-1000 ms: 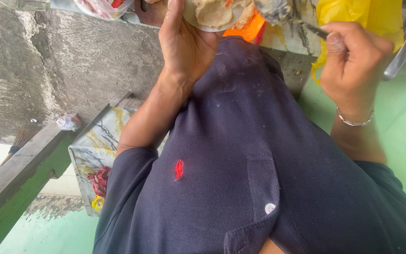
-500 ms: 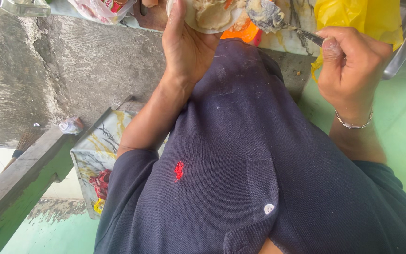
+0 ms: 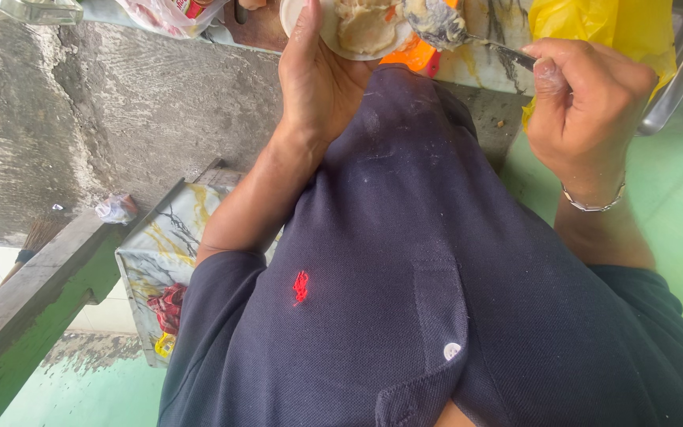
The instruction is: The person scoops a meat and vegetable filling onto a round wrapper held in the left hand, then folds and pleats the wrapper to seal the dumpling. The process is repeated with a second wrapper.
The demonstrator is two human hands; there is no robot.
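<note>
My left hand [image 3: 318,75] grips a small white bowl [image 3: 327,30] of pale doughy food [image 3: 365,24] at the top of the head view. My right hand [image 3: 586,99] holds a metal spoon [image 3: 468,33] whose bowl, heaped with the same pale food, hovers just right of the white bowl. A metal bracelet [image 3: 593,204] circles the right wrist. My dark navy shirt [image 3: 405,269] with a small red emblem fills the lower middle of the view.
A rough grey concrete wall [image 3: 81,111] lies at left, with a marbled tile ledge [image 3: 164,253] and a green-painted beam [image 3: 33,308] below it. A yellow plastic bag [image 3: 586,24] sits top right beside a metal bar [image 3: 681,75]. An orange object [image 3: 413,55] lies under the bowl.
The view has dipped so bowl and spoon show more fully. The loaded spoon has moved closer to the bowl's right side. My left hand keeps its hold.
</note>
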